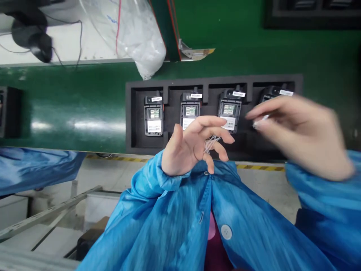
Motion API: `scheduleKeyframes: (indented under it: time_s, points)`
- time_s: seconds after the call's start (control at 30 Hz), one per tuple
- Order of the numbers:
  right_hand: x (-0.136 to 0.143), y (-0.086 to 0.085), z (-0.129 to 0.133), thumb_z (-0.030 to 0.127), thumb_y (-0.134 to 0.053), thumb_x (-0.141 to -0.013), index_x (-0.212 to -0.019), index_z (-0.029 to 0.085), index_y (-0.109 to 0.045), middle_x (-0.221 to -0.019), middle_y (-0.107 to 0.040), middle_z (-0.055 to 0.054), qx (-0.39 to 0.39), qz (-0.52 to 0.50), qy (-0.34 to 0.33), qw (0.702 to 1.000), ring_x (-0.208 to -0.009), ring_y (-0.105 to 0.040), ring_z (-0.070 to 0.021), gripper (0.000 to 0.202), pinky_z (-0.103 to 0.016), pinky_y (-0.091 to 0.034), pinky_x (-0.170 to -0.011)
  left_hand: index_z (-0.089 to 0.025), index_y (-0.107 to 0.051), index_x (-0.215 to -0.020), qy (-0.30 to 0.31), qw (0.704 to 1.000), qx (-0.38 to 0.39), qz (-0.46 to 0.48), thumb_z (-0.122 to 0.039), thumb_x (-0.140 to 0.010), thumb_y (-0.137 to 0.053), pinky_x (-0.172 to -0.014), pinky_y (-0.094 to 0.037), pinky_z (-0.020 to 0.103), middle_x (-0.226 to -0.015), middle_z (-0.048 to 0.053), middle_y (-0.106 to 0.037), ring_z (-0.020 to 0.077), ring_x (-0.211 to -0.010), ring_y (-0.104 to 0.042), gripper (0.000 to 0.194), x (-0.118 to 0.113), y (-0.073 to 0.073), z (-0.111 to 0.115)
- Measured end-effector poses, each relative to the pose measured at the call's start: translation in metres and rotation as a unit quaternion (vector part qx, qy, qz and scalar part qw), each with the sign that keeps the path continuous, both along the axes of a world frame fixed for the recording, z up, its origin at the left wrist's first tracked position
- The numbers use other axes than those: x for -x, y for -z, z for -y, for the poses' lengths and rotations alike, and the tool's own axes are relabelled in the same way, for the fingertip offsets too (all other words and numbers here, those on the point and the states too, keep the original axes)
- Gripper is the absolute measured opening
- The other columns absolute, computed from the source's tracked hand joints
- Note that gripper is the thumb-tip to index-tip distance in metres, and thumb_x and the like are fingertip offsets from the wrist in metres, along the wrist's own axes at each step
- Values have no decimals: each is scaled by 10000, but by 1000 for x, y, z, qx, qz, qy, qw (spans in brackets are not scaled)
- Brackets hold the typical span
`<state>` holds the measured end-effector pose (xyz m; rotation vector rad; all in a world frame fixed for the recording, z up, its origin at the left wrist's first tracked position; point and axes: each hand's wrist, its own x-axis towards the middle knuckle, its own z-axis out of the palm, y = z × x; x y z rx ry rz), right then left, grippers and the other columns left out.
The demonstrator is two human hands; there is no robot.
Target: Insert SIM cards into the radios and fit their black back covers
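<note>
My left hand (187, 146) is turned palm up in front of the foam tray (128, 116), its fingers curled loosely around several thin white strips (212, 142). Smeared by motion, my right hand (304, 131) pinches a small white piece (261, 121) between thumb and fingers above the tray's right end; its exact kind is unclear. Black handheld devices with open backs lie in the tray's compartments: one at the left (153, 116), a second device (190, 109) beside it, and a third device (229, 109) beyond my left fingertips. The rightmost device (272, 92) is partly covered by my right hand.
The tray rests on a green bench (70, 105). Behind it are a clear plastic bag (141, 41) and a torn-looking taped flap (197, 54). Another dark tray (310, 22) stands at the back right, and a dark foam block (11, 113) at the left. A blue sleeve (39, 165) shows at far left.
</note>
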<state>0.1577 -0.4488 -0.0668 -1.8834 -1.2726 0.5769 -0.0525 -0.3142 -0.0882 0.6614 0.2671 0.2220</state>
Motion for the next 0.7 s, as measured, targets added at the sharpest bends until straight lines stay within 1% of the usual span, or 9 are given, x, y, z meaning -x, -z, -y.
scheduleKeyframes:
  time_s: [0.03,0.1,0.17,0.27,0.33,0.47,0.53,0.6,0.7]
  points:
    - [15,2,-9,311,-673,-854,-1063,218,-693,-983,-673,-6,13,-41,-44,998,-805,-594,-101,230,-241,-455,-707,-269,-624,-1159,0,1000,-2,8,-778,-798,-481,-431,-533,246,-1025,89,-612,197,-725,-649,641,-2,0,2]
    - [35,11,-23,337,-673,-853,-1010,207,-694,-882,-680,1,46,-128,-89,987,-708,-591,-104,206,-243,-455,-614,-271,-627,-1170,-10,1000,-6,23,-748,-838,-446,-429,-533,240,-1024,85,-612,192,-730,-646,609,-5,2,5]
    - [44,20,-29,358,-664,-862,-947,200,-689,-839,-684,2,69,-201,-83,974,-716,-611,-122,181,-257,-468,-608,-268,-629,-1176,-23,999,-11,30,-728,-862,-422,-423,-527,233,-1021,85,-613,185,-720,-638,594,-6,3,6]
    - [45,26,-28,394,-684,-850,-827,186,-676,-761,-669,3,61,-231,-39,970,-712,-615,-133,210,-268,-466,-607,-260,-629,-1155,-42,999,-17,10,-743,-846,-436,-413,-511,225,-1008,84,-622,174,-686,-624,605,-7,4,6]
    - [44,27,-24,376,-695,-845,-826,188,-677,-773,-669,5,36,-221,-18,974,-711,-611,-128,190,-266,-462,-608,-253,-626,-1145,-48,999,-20,-3,-740,-838,-458,-420,-513,225,-1006,84,-629,176,-693,-625,599,-8,4,4]
    - [41,25,-17,269,-673,-864,-866,208,-666,-868,-668,-8,-36,-164,-23,985,-794,-617,-143,61,-300,-487,-691,-236,-635,-1118,-57,998,-21,-29,-702,-855,-484,-474,-550,237,-1031,83,-638,189,-768,-645,557,-11,5,1]
    - [40,23,-15,206,-652,-868,-879,209,-653,-903,-659,-22,-75,-121,-34,989,-846,-612,-154,11,-321,-490,-739,-233,-646,-1092,-71,996,-17,-54,-666,-874,-487,-512,-564,234,-1049,71,-646,188,-811,-651,510,-13,7,1]
    - [39,21,-13,155,-640,-859,-889,197,-644,-910,-649,-40,-109,-74,-54,990,-872,-607,-159,52,-335,-488,-770,-225,-656,-1077,-80,994,-2,-74,-608,-907,-471,-558,-574,225,-1070,62,-653,181,-853,-653,458,-15,10,0]
    - [38,16,-9,138,-632,-851,-892,178,-639,-907,-636,-59,-151,-11,-100,983,-851,-589,-152,58,-343,-485,-768,-204,-669,-1071,-66,991,18,-111,-501,-949,-434,-648,-589,226,-1104,62,-654,174,-917,-649,398,-17,10,-2]
